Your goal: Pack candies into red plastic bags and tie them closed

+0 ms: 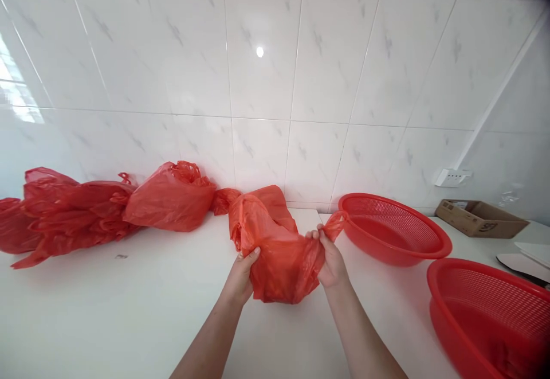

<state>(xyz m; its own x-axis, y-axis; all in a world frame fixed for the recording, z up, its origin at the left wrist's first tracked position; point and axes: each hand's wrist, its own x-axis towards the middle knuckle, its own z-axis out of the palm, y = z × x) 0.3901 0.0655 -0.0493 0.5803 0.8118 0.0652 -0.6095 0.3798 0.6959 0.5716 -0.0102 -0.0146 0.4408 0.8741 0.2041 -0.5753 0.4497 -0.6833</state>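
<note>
A crumpled red plastic bag [275, 247] is held up just above the white counter [141, 310], in the middle of the view. My left hand [239, 278] is closed on the bag's left edge. My right hand [330, 261] pinches its right side, where a twisted handle sticks out toward the nearer-to-wall basket. The bag hangs between both hands.
More red plastic bags [107, 210] are heaped along the tiled wall at the left. Two red mesh baskets stand at the right, one by the wall [393, 227] and one nearer [490, 316]. A shallow cardboard box [479, 218] and a wall socket [451, 178] are behind them.
</note>
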